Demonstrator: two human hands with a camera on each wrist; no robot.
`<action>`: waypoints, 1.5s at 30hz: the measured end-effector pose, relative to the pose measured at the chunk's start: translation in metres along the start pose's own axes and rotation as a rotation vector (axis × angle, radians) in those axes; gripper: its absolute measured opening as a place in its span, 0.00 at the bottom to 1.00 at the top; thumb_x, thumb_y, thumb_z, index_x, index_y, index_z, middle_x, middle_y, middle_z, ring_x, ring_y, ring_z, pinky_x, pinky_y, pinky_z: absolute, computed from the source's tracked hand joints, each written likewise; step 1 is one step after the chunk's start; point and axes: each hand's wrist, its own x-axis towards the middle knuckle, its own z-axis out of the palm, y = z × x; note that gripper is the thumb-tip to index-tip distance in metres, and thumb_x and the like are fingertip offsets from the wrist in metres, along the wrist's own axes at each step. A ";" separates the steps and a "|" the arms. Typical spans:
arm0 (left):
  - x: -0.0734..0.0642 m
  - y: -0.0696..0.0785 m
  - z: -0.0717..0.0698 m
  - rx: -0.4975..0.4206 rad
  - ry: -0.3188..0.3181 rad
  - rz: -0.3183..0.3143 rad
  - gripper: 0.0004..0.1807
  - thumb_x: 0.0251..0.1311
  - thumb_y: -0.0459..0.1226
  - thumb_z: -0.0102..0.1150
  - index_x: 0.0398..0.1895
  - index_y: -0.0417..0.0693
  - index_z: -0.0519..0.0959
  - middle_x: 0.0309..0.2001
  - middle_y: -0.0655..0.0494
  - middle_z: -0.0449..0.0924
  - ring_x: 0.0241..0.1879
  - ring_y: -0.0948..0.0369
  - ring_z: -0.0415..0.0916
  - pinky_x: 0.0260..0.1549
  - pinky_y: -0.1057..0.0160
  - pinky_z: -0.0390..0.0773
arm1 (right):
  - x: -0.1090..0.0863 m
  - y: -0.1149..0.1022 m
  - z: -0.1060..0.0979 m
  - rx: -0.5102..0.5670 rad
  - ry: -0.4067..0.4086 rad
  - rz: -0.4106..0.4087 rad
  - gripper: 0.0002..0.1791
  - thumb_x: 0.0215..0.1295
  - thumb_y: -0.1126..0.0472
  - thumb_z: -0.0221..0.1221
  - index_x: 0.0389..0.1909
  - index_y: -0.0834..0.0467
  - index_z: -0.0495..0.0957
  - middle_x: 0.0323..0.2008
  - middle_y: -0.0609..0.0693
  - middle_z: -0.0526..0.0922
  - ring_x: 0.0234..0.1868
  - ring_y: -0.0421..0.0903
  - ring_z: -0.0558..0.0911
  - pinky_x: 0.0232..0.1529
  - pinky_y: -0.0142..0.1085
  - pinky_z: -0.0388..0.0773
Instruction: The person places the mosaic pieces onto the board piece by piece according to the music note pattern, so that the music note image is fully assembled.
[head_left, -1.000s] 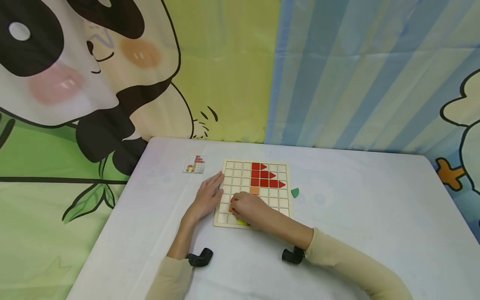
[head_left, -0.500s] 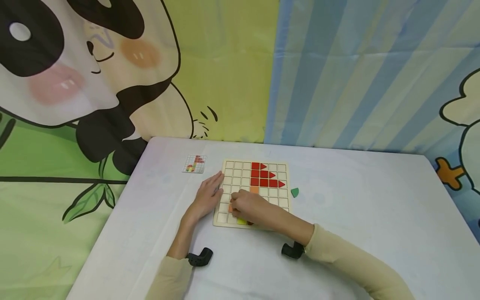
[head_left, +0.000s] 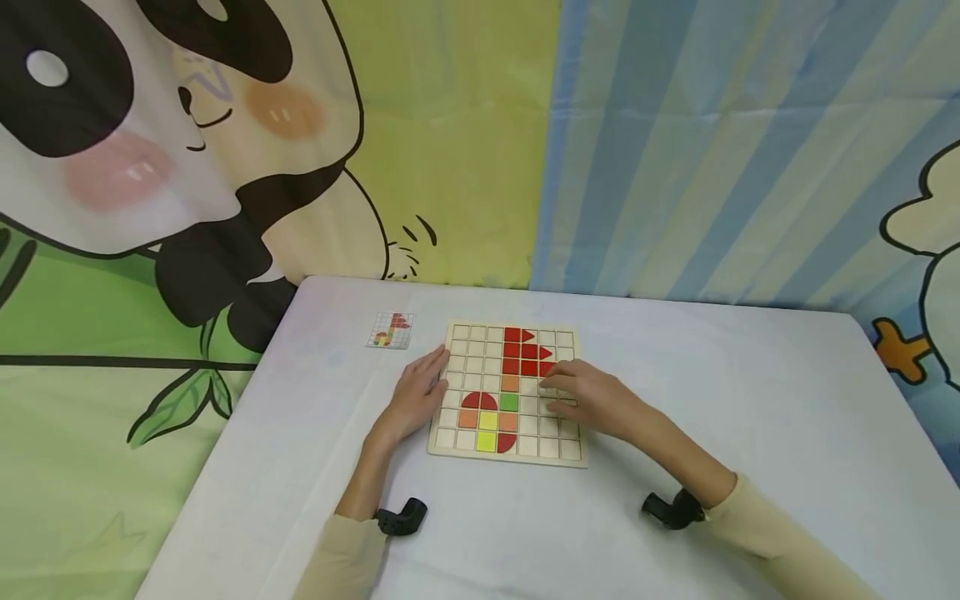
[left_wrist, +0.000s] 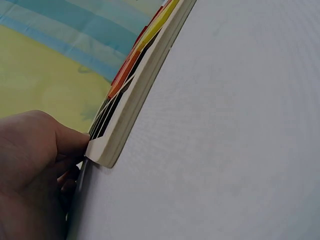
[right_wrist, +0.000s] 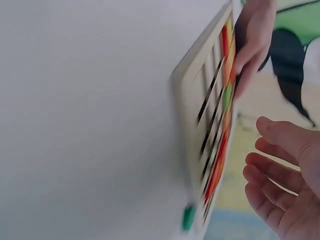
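Observation:
A pale wooden grid board (head_left: 459,364) lies on the table. On it sit red squares and points (head_left: 519,351), orange squares (head_left: 467,419), a green square (head_left: 508,402), yellow squares (head_left: 487,432) and rounded red pieces (head_left: 480,402). My left hand (head_left: 415,392) rests along the board's left edge, its thumb touching the rim in the left wrist view. Over the board's right side hovers my right hand (head_left: 596,400), holding nothing, fingers loosely bent and apart. A loose green piece (right_wrist: 188,217) lies beside the board in the right wrist view; in the head view the right hand hides it.
A small pattern card (head_left: 390,331) lies behind and left of the board. The white table (head_left: 750,400) extends to the right, with a printed curtain (head_left: 450,150) behind its far edge. Black wrist cameras (head_left: 402,517) are strapped on both wrists.
My right hand has let go of the rounded red piece at the lower left and moved right, uncovering the lower pieces. The left hand has stayed at the board's edge.

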 end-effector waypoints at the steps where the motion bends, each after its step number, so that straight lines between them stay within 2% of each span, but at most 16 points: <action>1: 0.000 0.000 0.000 0.005 -0.002 0.000 0.32 0.78 0.37 0.46 0.82 0.45 0.56 0.84 0.53 0.50 0.82 0.47 0.46 0.78 0.36 0.49 | -0.006 0.007 -0.003 0.015 -0.009 0.036 0.17 0.63 0.63 0.72 0.51 0.63 0.86 0.48 0.55 0.86 0.49 0.52 0.84 0.47 0.43 0.86; 4: -0.001 0.001 -0.001 0.010 0.001 0.001 0.32 0.78 0.37 0.47 0.82 0.45 0.57 0.84 0.52 0.51 0.81 0.46 0.46 0.78 0.36 0.49 | -0.021 0.025 -0.008 0.064 -0.021 0.107 0.17 0.64 0.64 0.70 0.53 0.63 0.85 0.48 0.56 0.86 0.48 0.53 0.84 0.46 0.44 0.85; 8: -0.001 0.002 -0.002 0.008 -0.001 0.005 0.32 0.78 0.37 0.46 0.82 0.44 0.57 0.84 0.52 0.51 0.81 0.46 0.46 0.78 0.36 0.48 | -0.033 0.039 -0.009 0.078 -0.014 0.148 0.17 0.64 0.64 0.70 0.52 0.64 0.85 0.48 0.56 0.86 0.48 0.54 0.84 0.47 0.46 0.84; 15: 0.000 0.001 0.001 0.008 -0.001 0.013 0.32 0.77 0.37 0.46 0.82 0.44 0.57 0.83 0.51 0.51 0.81 0.46 0.46 0.78 0.36 0.48 | -0.035 0.051 -0.002 0.010 -0.033 0.187 0.18 0.63 0.67 0.69 0.54 0.67 0.84 0.55 0.61 0.85 0.58 0.61 0.83 0.58 0.52 0.82; 20: 0.000 0.000 0.001 0.001 -0.006 0.007 0.32 0.78 0.38 0.46 0.82 0.45 0.56 0.84 0.52 0.51 0.82 0.46 0.46 0.78 0.37 0.48 | -0.031 0.059 0.003 -0.065 -0.048 0.131 0.14 0.61 0.70 0.70 0.48 0.66 0.85 0.46 0.57 0.86 0.47 0.53 0.85 0.48 0.44 0.85; 24: 0.000 0.000 0.001 0.003 0.005 0.007 0.32 0.78 0.38 0.46 0.82 0.45 0.57 0.84 0.53 0.51 0.82 0.47 0.46 0.78 0.36 0.48 | -0.028 0.062 0.003 -0.066 -0.040 0.129 0.13 0.60 0.69 0.72 0.46 0.65 0.85 0.41 0.53 0.85 0.41 0.47 0.82 0.44 0.41 0.84; 28: 0.000 0.000 0.000 0.006 0.003 0.003 0.32 0.78 0.38 0.46 0.82 0.45 0.57 0.84 0.53 0.51 0.82 0.47 0.45 0.78 0.36 0.48 | -0.028 0.063 0.003 -0.024 -0.043 0.181 0.12 0.60 0.68 0.72 0.44 0.65 0.84 0.37 0.52 0.84 0.37 0.45 0.79 0.41 0.40 0.82; 33: -0.001 0.001 0.000 0.004 -0.006 -0.001 0.32 0.78 0.38 0.46 0.82 0.45 0.56 0.84 0.53 0.51 0.82 0.47 0.45 0.78 0.37 0.48 | -0.028 0.061 0.002 0.094 -0.058 0.304 0.09 0.62 0.67 0.70 0.36 0.60 0.79 0.30 0.47 0.79 0.32 0.42 0.73 0.34 0.34 0.75; 35: -0.001 0.002 0.000 0.003 -0.004 -0.002 0.32 0.78 0.38 0.46 0.82 0.45 0.56 0.84 0.53 0.51 0.82 0.47 0.45 0.78 0.36 0.48 | -0.029 0.060 0.002 0.134 -0.049 0.331 0.08 0.63 0.68 0.70 0.36 0.59 0.78 0.29 0.46 0.79 0.31 0.41 0.73 0.33 0.33 0.74; 41: -0.001 0.001 0.000 0.004 -0.006 -0.004 0.32 0.78 0.38 0.46 0.82 0.45 0.56 0.84 0.53 0.51 0.82 0.47 0.45 0.78 0.36 0.47 | -0.032 0.054 0.002 0.205 0.079 0.247 0.10 0.64 0.69 0.69 0.44 0.61 0.81 0.37 0.49 0.86 0.34 0.40 0.80 0.35 0.33 0.79; 45: -0.001 0.002 0.000 0.006 -0.009 -0.003 0.32 0.78 0.38 0.46 0.82 0.45 0.56 0.84 0.53 0.50 0.82 0.47 0.45 0.78 0.36 0.47 | -0.032 0.044 0.002 0.331 0.166 0.150 0.11 0.65 0.71 0.67 0.47 0.63 0.82 0.41 0.54 0.88 0.35 0.40 0.83 0.35 0.31 0.81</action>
